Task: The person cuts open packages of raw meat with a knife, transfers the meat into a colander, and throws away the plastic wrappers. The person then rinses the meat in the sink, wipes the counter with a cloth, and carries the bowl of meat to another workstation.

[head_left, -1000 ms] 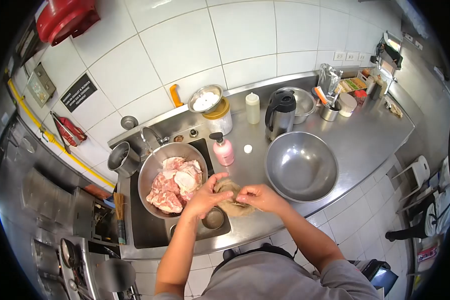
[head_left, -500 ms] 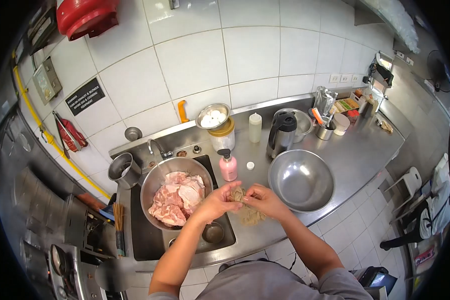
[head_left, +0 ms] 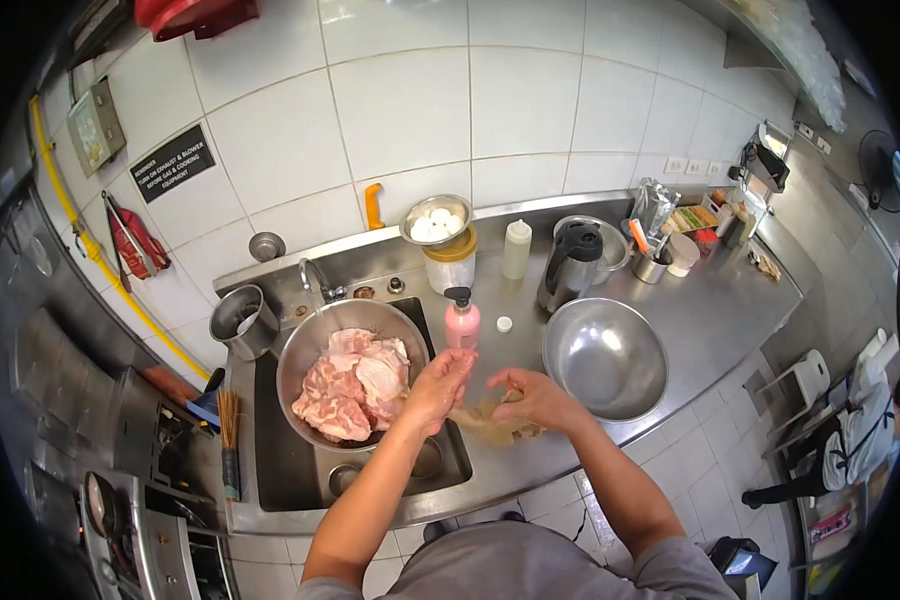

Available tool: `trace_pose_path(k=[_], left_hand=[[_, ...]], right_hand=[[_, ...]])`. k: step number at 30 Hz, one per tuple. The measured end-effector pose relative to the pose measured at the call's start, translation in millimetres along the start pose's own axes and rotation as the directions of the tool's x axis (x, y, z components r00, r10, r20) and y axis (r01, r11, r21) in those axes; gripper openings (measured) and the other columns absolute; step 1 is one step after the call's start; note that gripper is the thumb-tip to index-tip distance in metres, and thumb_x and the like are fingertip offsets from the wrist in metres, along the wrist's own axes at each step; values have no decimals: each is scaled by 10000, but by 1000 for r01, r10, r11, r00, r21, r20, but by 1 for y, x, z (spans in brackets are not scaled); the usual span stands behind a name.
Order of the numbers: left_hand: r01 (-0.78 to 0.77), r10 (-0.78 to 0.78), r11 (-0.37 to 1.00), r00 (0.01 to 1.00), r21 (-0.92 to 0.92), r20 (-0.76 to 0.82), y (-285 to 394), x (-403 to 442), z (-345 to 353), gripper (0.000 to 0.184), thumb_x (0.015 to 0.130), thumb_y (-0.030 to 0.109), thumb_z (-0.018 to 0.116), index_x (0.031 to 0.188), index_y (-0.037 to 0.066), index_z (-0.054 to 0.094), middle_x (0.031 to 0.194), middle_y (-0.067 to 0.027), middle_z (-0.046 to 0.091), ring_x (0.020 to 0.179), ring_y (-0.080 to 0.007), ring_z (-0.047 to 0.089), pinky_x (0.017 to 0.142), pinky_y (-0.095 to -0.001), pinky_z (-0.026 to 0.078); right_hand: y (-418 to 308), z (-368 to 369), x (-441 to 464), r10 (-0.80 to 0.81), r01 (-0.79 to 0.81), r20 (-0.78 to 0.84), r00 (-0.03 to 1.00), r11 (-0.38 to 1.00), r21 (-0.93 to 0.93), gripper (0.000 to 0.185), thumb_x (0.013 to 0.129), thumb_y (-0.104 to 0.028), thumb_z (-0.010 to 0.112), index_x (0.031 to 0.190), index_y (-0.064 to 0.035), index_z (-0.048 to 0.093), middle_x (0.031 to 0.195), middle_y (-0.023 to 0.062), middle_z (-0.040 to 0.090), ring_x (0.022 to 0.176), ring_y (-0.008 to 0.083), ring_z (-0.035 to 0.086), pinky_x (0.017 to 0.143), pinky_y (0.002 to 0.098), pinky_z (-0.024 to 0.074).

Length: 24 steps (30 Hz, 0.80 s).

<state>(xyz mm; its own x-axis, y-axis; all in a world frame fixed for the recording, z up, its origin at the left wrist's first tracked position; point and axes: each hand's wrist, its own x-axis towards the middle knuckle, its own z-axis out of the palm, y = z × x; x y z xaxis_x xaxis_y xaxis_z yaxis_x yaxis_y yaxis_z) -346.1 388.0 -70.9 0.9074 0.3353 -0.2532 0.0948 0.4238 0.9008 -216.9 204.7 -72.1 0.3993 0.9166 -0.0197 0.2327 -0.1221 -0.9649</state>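
A thin, crumpled, tan see-through sheet (head_left: 498, 428) spreads below and between my hands, over the counter's front edge; its kind cannot be made out. My left hand (head_left: 436, 392) is raised beside the sink, its fingers stretched upward and close together, with the sheet's left end near its palm. Right of it, my right hand (head_left: 538, 398) has its fingers apart and bent toward the left, above the sheet's right part. Just behind my left fingertips stands a pink pump bottle (head_left: 462, 322) with a black top. A small white cap (head_left: 504, 324) lies beside it.
Left, a steel bowl of raw meat (head_left: 355, 385) sits in the sink (head_left: 280, 470) under the faucet (head_left: 318, 280). An empty steel bowl (head_left: 606, 358) is at right. Behind stand a thermal jug (head_left: 570, 265), a squeeze bottle (head_left: 516, 250) and a bowl of eggs (head_left: 436, 222) on a tub.
My hands have moved apart, and the right fingers have opened. The tan sheet, bunched between my fingers before, now spreads lower and wider. The camera view has shifted slightly.
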Motion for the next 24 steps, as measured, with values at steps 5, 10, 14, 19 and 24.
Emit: trace_pose_path(k=[5, 10, 14, 19, 24], left_hand=[[-400, 330, 783, 916, 476, 228, 0, -4, -10, 353, 870, 274, 757, 1128, 87, 605, 815, 22, 495, 671, -93, 480, 598, -245, 423], [-476, 290, 319, 872, 819, 394, 1, -1, -23, 373, 807, 235, 813, 1101, 66, 656, 750, 23, 525, 698, -73, 521, 627, -225, 442], [-88, -82, 499, 986, 862, 147, 37, -18, -39, 278, 840, 227, 799, 1006, 37, 683, 805, -24, 653, 760, -84, 593, 657, -240, 476], [-39, -55, 894, 979, 446, 197, 30, -21, -83, 177, 935, 128, 686, 1072, 21, 657, 957, -44, 689, 872, -97, 645, 758, -252, 528], [-333, 330, 921, 943, -202, -48, 26, -12, -21, 164, 941, 70, 659, 1085, 89, 582, 919, -2, 649, 791, -79, 615, 677, -229, 493]], right_hand=[[0, -21, -10, 106, -106, 62, 992, 994, -16, 186, 918, -198, 709, 1034, -57, 672, 885, -40, 621, 827, 78, 571, 749, 257, 478], [-6, -31, -10, -85, 144, -293, 952, 973, 183, 74, 990, -145, 614, 1004, -72, 617, 840, -69, 566, 736, 33, 511, 655, 227, 436], [-18, -43, -14, -111, 300, -517, 849, 906, 300, 51, 1024, -138, 557, 1003, -92, 558, 806, -80, 507, 706, 15, 447, 627, 210, 394], [-33, -50, -10, 33, 280, -509, 860, 804, 524, 99, 1041, -190, 527, 1016, -98, 552, 840, -60, 520, 755, 39, 464, 670, 214, 402], [-11, -47, 14, 175, 139, -456, 873, 806, 575, 144, 1033, -227, 538, 1039, -85, 555, 852, -36, 544, 778, 66, 486, 705, 236, 422]])
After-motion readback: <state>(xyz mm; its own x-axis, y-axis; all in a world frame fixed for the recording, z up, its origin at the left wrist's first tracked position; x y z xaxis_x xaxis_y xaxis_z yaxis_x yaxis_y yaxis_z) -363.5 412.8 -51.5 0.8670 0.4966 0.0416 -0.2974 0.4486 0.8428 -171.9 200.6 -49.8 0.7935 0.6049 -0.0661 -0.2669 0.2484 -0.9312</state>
